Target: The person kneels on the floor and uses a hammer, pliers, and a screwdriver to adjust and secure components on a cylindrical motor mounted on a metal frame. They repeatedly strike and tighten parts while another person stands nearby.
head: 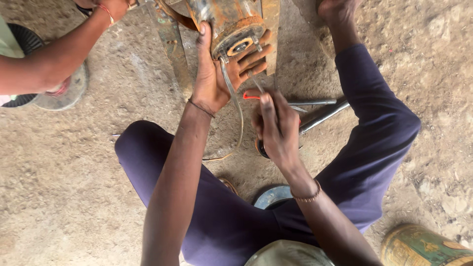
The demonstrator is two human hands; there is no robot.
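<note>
Rust-orange and grey, the cylindrical metal motor housing (231, 24) sits at the top middle of my view, propped against a rusty metal frame (172, 44) on the dirt floor (64, 187).

Starting at the far left, I see another person's bare arm (54, 59) reaching in from the corner, with a red thread around the wrist, above a round grey disc (74, 91) that lies on the ground.

Moving in, my left hand (217, 74) is cupped under the end of the motor housing, thumb up along its left side and fingers spread across the lower end face, so that grip is open and pressed flat against the metal. A thin grey strap or cable (236, 113) hangs from the housing and curls down past my wrist.

Just right of that, my right hand (276, 125) is closed around a slim red-handled tool (251, 96), whose tip points up toward the end face just below my left fingers.

Behind it lie two bright steel rods (320, 111) on the dirt, beside my dark blue trouser leg. At the lower right corner stands a green and yellow painted tin (423, 246).
</note>
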